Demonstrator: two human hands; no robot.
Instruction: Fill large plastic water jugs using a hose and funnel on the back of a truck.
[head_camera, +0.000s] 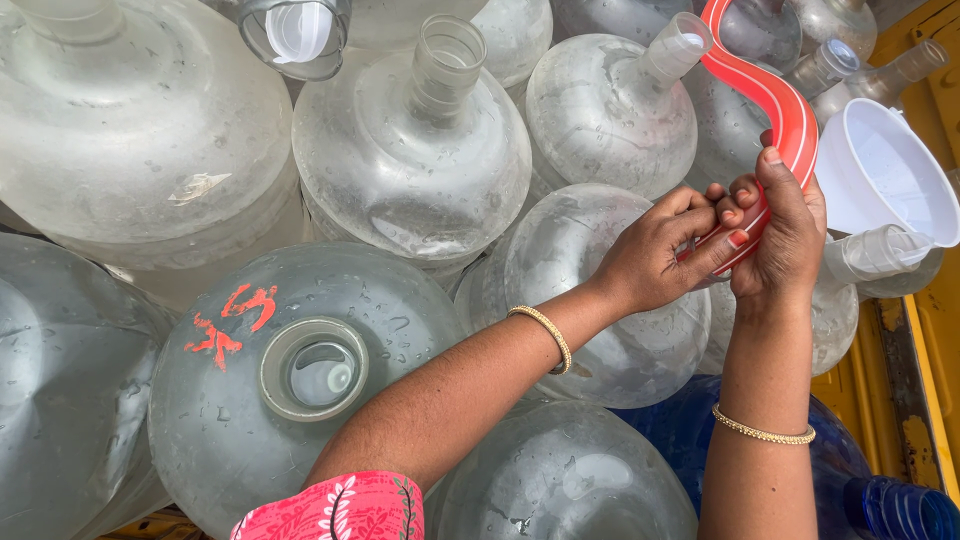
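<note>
Big see-through water jugs are packed close together, and they look empty, with drops of water on their sides. The jug with red paint marks (290, 370) has its mouth open, and you can see down inside it. Up and to the right of that jug, the left hand (655, 255) and the right hand (785, 225) are pressed together around a red hose with white stripes (785, 115). The fingers of both hands are curled tight on it, and the hose bends up past the top of the picture. A white funnel (885, 170) sits just right of the hands, on top of another jug. A blue jug (850, 470) lies low, far right of the painted jug, beside a yellow metal edge (925, 400) with chipped paint
</note>
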